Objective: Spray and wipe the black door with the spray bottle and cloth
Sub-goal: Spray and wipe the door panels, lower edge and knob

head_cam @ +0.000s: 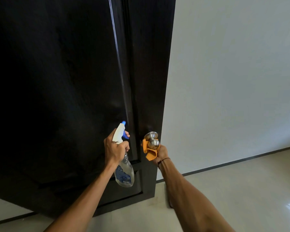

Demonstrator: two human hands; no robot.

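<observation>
Filling the left and centre of the frame, black panelled door (57, 97) stands with its edge toward the white wall (233, 72) at right. Pale tiled floor (241, 190) across bottom right. Left hand (115, 148) grips neck of clear spray bottle (125, 171), lower centre; white-and-blue nozzle points at door, finger on trigger. Right hand (161, 154) clutches orange cloth (149, 150) against steel door knob (151, 139). Dark cord bracelet (164, 160) on right wrist.

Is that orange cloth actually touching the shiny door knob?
Touching. The head view shows the orange cloth, held in the right hand, pressed against the underside of the door knob.
</observation>
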